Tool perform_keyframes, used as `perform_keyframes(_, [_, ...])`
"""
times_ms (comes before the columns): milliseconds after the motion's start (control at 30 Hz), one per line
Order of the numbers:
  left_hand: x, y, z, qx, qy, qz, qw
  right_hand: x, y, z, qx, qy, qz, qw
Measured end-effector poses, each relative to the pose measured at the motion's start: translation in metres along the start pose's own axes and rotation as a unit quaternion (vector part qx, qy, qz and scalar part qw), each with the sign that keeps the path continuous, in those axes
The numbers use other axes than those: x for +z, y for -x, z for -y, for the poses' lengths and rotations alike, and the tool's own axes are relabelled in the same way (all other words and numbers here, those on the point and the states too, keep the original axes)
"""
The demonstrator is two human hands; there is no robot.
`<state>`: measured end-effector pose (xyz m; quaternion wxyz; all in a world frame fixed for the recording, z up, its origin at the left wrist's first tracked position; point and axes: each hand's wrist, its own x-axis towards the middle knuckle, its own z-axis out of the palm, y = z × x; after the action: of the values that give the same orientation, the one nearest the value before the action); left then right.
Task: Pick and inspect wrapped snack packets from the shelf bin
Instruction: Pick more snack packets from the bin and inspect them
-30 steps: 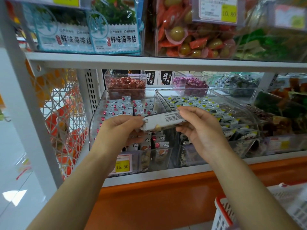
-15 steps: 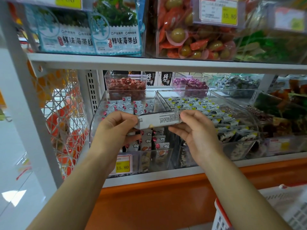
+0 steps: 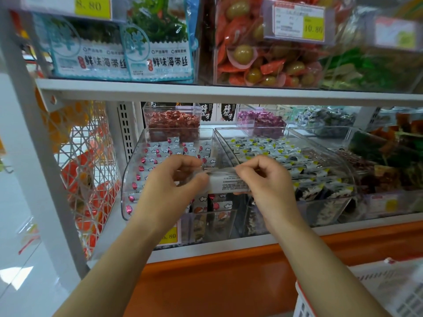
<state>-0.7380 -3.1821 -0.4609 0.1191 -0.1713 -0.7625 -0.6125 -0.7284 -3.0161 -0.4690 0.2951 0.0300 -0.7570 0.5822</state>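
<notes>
A small white snack packet (image 3: 229, 184) with fine print on its back is held level between both hands in front of the shelf. My left hand (image 3: 169, 186) pinches its left end, thumb underneath and fingers curled over. My right hand (image 3: 267, 181) pinches the right end the same way. Behind the hands sits a clear shelf bin (image 3: 135, 161) filled with several white packets bearing pink dots. A second clear bin (image 3: 341, 161) to its right holds black-and-yellow packets.
A white shelf board (image 3: 229, 93) runs overhead with seaweed bags (image 3: 155, 42) and orange-wrapped snacks (image 3: 263, 58) on it. A white wire rack (image 3: 87, 170) stands at left. An orange base panel (image 3: 229, 277) lies below, and a red-rimmed white basket (image 3: 375, 294) at lower right.
Both hands have moved the packet slightly down and turned it flatter, fingers curling more over its top edge. The view has shifted a little downward.
</notes>
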Motion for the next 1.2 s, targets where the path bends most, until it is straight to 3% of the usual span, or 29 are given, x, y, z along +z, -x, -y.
perform_keyframes(133, [0.002,0.0,-0.002,-0.015,0.014,-0.006,1.0,0.002,0.001,0.001,-0.032,0.004,0.009,0.999])
perform_keyframes(233, [0.002,-0.006,-0.001,-0.07,0.05,-0.064,0.994,-0.001,0.003,0.001,-0.019,-0.085,0.122,0.989])
perform_keyframes(300, [0.002,-0.01,0.0,-0.099,0.072,-0.085,0.989,-0.007,0.001,0.0,-0.03,-0.033,0.186,0.982])
perform_keyframes(367, [0.005,-0.01,0.0,-0.096,0.083,-0.07,0.989,-0.013,-0.001,0.0,-0.045,-0.022,0.163,0.985])
perform_keyframes(433, [0.009,-0.009,-0.001,-0.062,0.082,-0.047,0.994,-0.02,-0.006,0.001,-0.006,-0.117,0.065,0.991])
perform_keyframes(533, [0.008,-0.01,0.001,0.066,-0.087,-0.015,0.994,-0.035,-0.013,-0.004,0.054,-0.203,-0.05,0.976])
perform_keyframes(600, [0.008,-0.011,0.006,0.124,-0.227,0.068,0.963,-0.04,-0.015,-0.007,0.065,-0.201,-0.074,0.975])
perform_keyframes(700, [0.013,-0.008,0.013,0.115,-0.357,0.17,0.911,-0.039,-0.014,-0.009,0.069,-0.201,-0.079,0.974])
perform_keyframes(800, [0.016,-0.009,0.023,0.131,-0.401,0.162,0.892,-0.037,-0.014,-0.009,0.071,-0.188,-0.06,0.978])
perform_keyframes(900, [0.015,-0.013,0.03,0.118,-0.444,0.145,0.876,-0.034,-0.013,-0.004,0.059,-0.144,-0.032,0.987])
perform_keyframes(1033, [0.013,-0.018,0.037,0.093,-0.47,0.134,0.867,-0.028,-0.008,0.0,-0.013,0.022,0.016,1.0])
perform_keyframes(1200, [0.01,-0.019,0.038,0.078,-0.451,0.136,0.879,-0.008,-0.004,0.002,-0.139,0.219,0.054,0.964])
